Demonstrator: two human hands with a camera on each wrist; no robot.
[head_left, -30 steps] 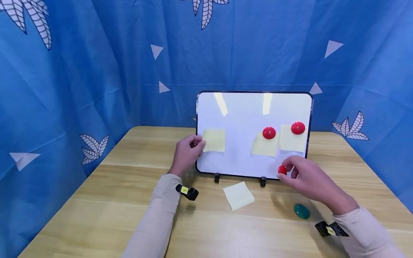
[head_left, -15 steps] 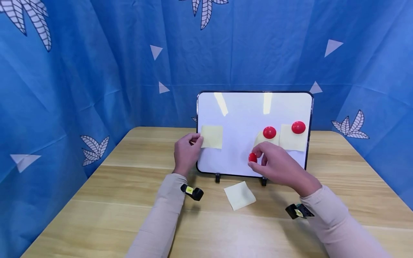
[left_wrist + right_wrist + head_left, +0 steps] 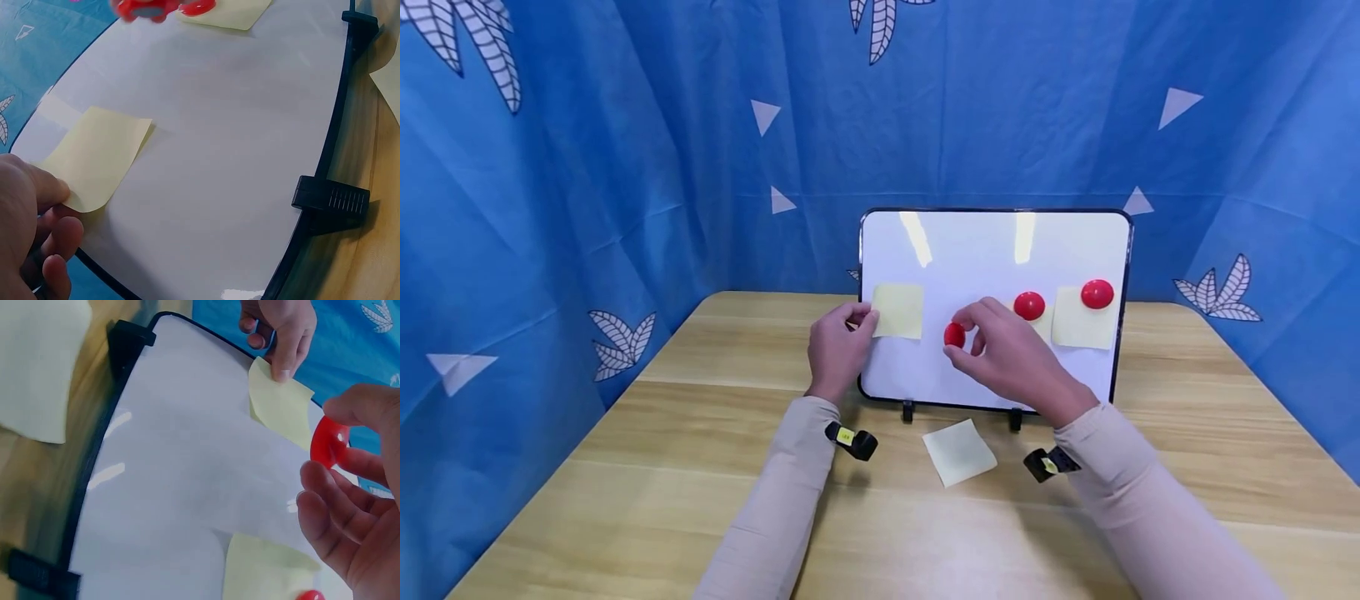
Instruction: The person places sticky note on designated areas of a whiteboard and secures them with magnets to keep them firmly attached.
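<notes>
A small whiteboard (image 3: pixel 958 254) with a black frame stands upright on the table. At its left side my left hand (image 3: pixel 837 354) pinches the edge of a pale yellow sticky note (image 3: pixel 898 312) between thumb and fingers; in the left wrist view the note's far corner (image 3: pixel 145 123) curls off the surface. My right hand (image 3: pixel 1015 358) holds a round red magnet (image 3: pixel 954 336) by its rim in front of the board, a short way right of that note. The right wrist view shows the magnet (image 3: pixel 327 442) between thumb and fingertips.
Two more sticky notes hang on the board's right half, under a red magnet (image 3: pixel 1029 306) and another red magnet (image 3: pixel 1097 294). A loose sticky note (image 3: pixel 959 452) lies on the wooden table (image 3: pixel 700 467). Black feet (image 3: pixel 907 412) support the board. A blue curtain (image 3: pixel 1000 100) hangs behind.
My right hand has carried the red magnet left and up across the board, towards the left note. My left hand has raised its note slightly. The green magnet on the table is now out of sight.
</notes>
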